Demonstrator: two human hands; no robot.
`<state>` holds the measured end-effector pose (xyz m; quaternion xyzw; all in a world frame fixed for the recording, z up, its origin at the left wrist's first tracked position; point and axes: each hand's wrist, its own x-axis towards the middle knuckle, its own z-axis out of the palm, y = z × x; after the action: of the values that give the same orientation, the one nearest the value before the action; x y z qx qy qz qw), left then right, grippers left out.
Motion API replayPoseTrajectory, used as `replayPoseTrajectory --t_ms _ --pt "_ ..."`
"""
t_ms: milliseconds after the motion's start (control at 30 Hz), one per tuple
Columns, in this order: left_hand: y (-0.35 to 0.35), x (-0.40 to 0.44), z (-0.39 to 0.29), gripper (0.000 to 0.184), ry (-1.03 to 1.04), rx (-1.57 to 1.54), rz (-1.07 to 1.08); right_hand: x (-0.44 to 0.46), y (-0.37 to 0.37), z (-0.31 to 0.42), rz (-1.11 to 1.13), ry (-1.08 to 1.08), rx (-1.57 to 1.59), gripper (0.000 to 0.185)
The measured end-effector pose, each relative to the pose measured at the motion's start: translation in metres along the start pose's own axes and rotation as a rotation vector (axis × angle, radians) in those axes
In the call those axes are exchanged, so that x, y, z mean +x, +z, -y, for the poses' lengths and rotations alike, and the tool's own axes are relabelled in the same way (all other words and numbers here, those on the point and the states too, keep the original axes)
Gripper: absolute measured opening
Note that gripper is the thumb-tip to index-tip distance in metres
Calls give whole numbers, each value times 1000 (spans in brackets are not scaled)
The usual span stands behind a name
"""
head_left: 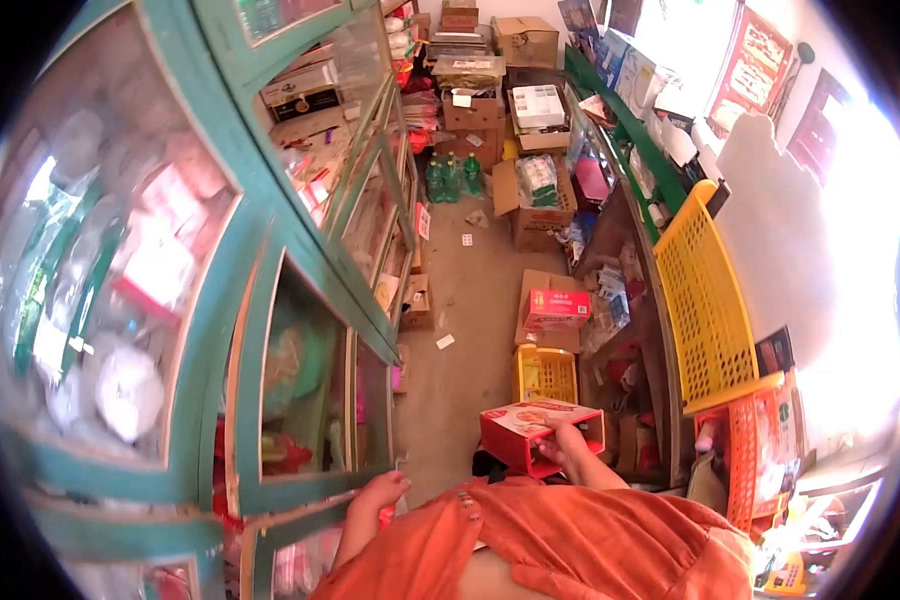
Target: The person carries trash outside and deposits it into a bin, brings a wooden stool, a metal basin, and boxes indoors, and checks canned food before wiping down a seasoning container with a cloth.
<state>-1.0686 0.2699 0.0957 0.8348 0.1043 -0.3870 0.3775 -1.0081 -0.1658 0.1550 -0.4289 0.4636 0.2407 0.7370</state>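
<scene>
My right hand (570,450) grips the near edge of a red cardboard box (510,440) with a printed picture on its top; its near end looks open. The box is held at waist height, in front of the orange garment (590,525) I wear. To the left, my left hand (382,493) hangs beside the green-framed glass cabinet (320,492), its fingers curled in. A small orange-red patch shows just under that hand, and I cannot tell whether it is held.
A yellow basket (547,374) and a red carton (558,309) stand on the floor ahead. Green bottles (452,178) and stacked boxes (473,108) line the aisle's far end. A yellow crate (708,300) and an orange basket (755,455) are at right, beside the glass counter (620,235).
</scene>
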Motion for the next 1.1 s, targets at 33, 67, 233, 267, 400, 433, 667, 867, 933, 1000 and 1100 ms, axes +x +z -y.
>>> replayPoseTrajectory --t_ms 33,67,233,267,400,433,667,867,933,1000,1100 --pt "-9 25 -4 52 12 150 107 1 9 23 56 -38 7 27" --pt "-27 25 -41 52 10 152 114 5 16 44 109 -74 14 28" --pt "-76 81 -116 55 -38 48 -29 55 48 134 54 -87 86 22" --pt "-87 92 -129 55 -58 89 -67 64 51 147 56 -96 85 22" --pt "-131 133 -167 55 -116 108 40 95 70 200 9 -124 143 25" --pt "-142 147 -170 55 -120 109 39 109 69 213 15 -125 191 25" --pt "-214 302 -228 52 -9 -92 -26 172 104 326 -36 -181 209 26" --pt "-300 404 -366 50 161 143 71 206 148 420 -118 -174 246 22" --pt "-319 427 -417 52 192 204 11 205 173 450 -98 -179 228 23" --pt "-329 446 -456 56 202 93 57 219 193 480 -43 -225 192 23" --pt "-343 503 -513 65 228 -93 122 230 239 551 55 -258 176 25"
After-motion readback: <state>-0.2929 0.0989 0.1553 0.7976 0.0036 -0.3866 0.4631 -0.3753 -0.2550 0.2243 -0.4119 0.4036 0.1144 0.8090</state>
